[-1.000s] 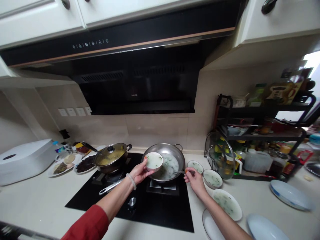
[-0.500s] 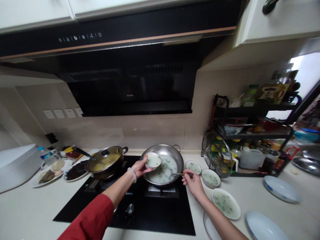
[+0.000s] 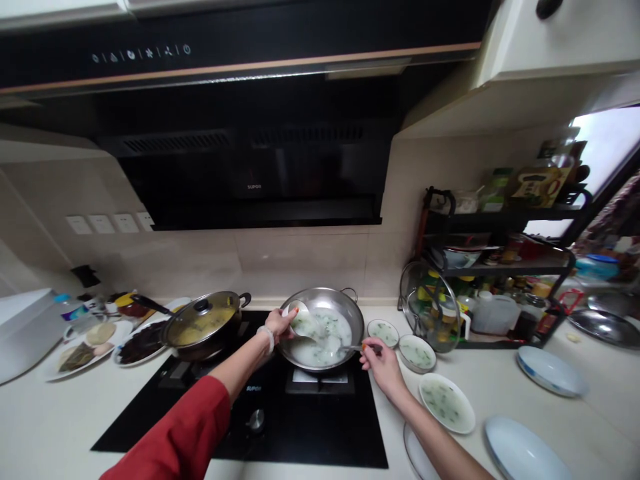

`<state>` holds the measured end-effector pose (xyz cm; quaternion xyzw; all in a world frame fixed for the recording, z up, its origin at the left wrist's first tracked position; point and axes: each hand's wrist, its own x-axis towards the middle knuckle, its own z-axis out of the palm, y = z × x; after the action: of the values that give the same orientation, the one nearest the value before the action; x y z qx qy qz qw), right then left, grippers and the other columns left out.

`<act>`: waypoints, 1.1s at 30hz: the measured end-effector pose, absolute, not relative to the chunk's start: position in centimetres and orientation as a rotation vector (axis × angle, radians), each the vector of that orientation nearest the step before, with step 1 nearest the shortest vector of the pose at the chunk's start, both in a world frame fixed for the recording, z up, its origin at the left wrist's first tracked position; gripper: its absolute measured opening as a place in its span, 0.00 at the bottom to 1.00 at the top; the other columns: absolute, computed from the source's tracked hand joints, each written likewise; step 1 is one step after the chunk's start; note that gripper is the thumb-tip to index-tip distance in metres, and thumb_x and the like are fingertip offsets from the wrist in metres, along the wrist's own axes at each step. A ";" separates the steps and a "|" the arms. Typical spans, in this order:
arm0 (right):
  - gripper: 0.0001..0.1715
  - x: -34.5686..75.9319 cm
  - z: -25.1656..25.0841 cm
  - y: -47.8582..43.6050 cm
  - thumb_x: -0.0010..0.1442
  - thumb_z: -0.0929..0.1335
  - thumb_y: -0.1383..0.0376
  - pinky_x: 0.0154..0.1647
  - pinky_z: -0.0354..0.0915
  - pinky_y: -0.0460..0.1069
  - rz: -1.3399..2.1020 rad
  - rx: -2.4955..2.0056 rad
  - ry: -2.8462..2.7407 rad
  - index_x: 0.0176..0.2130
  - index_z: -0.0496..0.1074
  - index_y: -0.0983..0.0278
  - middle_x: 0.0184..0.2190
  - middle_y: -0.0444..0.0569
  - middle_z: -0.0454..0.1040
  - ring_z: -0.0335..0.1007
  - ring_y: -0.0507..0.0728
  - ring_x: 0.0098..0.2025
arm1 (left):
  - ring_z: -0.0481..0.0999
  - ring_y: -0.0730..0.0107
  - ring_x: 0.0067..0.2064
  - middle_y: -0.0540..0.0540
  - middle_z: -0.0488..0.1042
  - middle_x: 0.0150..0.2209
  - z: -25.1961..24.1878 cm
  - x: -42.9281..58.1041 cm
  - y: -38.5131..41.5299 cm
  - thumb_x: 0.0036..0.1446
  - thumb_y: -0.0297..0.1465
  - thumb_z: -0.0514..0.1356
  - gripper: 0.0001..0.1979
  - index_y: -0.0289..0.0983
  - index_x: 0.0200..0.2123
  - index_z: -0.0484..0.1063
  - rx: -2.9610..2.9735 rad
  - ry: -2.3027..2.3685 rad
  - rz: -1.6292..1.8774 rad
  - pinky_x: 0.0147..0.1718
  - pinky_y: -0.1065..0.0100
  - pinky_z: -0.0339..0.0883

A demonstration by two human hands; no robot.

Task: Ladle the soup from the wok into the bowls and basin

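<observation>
My left hand grips a small white bowl by its side, tilted to the right over a steel wok. Pale soup with green bits runs from the bowl's lip down into the milky soup in the wok. My right hand is closed around the handle of a ladle, whose head lies in the soup, close to where the stream lands. Small bowls of the same soup stand just right of the wok, near my right hand.
A lidded pan sits on the left burner of the black hob. Plates of food are at the far left. On the right are a filled larger bowl, pale plates, a glass lid and a condiment rack.
My left hand has tipped the bowl from nearly level to steeply tilted, and soup now pours into the wok. The ladle stays in the soup. The view has shifted slightly.
</observation>
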<state>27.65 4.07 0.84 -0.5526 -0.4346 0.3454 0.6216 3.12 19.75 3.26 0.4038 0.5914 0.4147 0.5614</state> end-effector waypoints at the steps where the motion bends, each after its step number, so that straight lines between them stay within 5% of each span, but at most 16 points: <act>1: 0.18 27.6 0.9 4.1 0.47 0.67 0.53 0.21 0.67 0.49 0.791 -1.274 -1.009 0.32 0.69 0.64 0.17 0.44 0.70 0.67 0.53 0.17 | 0.72 0.63 0.30 0.44 0.70 0.31 3.5 3.1 19.8 0.38 0.41 0.69 0.27 0.33 0.40 0.66 1.033 1.445 0.991 0.27 0.61 0.70; 8: 0.18 27.6 1.3 3.8 0.48 0.66 0.53 0.21 0.67 0.49 0.762 -1.292 -1.088 0.33 0.70 0.64 0.18 0.43 0.71 0.67 0.53 0.17 | 0.63 0.51 0.53 0.40 0.68 0.46 5.6 3.1 19.5 0.35 0.36 0.71 0.29 0.38 0.43 0.69 1.656 1.472 1.047 0.53 0.58 0.56; 17: 0.17 27.4 0.6 3.3 0.55 0.63 0.55 0.22 0.68 0.48 0.702 -1.311 -1.282 0.38 0.71 0.63 0.21 0.44 0.71 0.70 0.54 0.21 | 0.58 0.50 0.55 0.39 0.65 0.51 6.4 3.0 17.4 0.44 0.39 0.66 0.32 0.44 0.54 0.64 2.578 1.177 0.787 0.53 0.58 0.55; 23: 0.17 27.5 -0.1 3.1 0.57 0.62 0.55 0.22 0.69 0.49 0.704 -1.268 -1.346 0.41 0.71 0.62 0.25 0.47 0.72 0.72 0.56 0.25 | 0.62 0.50 0.55 0.40 0.67 0.51 6.3 3.4 17.3 0.38 0.37 0.70 0.33 0.41 0.50 0.67 1.713 1.419 1.191 0.54 0.57 0.55; 29: 0.16 27.5 -0.1 3.1 0.56 0.63 0.56 0.22 0.69 0.48 0.702 -1.284 -1.352 0.39 0.71 0.62 0.25 0.46 0.72 0.71 0.55 0.24 | 0.74 0.56 0.40 0.35 0.72 0.40 6.0 2.8 17.2 0.54 0.46 0.56 0.26 0.30 0.48 0.65 0.865 1.525 1.155 0.35 0.59 0.71; 33: 0.15 27.6 -0.2 3.1 0.55 0.63 0.57 0.21 0.68 0.48 0.694 -1.264 -1.353 0.38 0.71 0.62 0.27 0.47 0.73 0.71 0.55 0.25 | 0.75 0.64 0.33 0.39 0.72 0.34 6.1 1.6 14.7 0.54 0.47 0.54 0.26 0.30 0.44 0.66 0.667 1.399 1.081 0.31 0.61 0.74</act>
<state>27.59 3.14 -0.17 -0.5340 -0.5715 0.2930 0.5498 1.58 14.70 6.10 0.2858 0.6001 0.4637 0.5858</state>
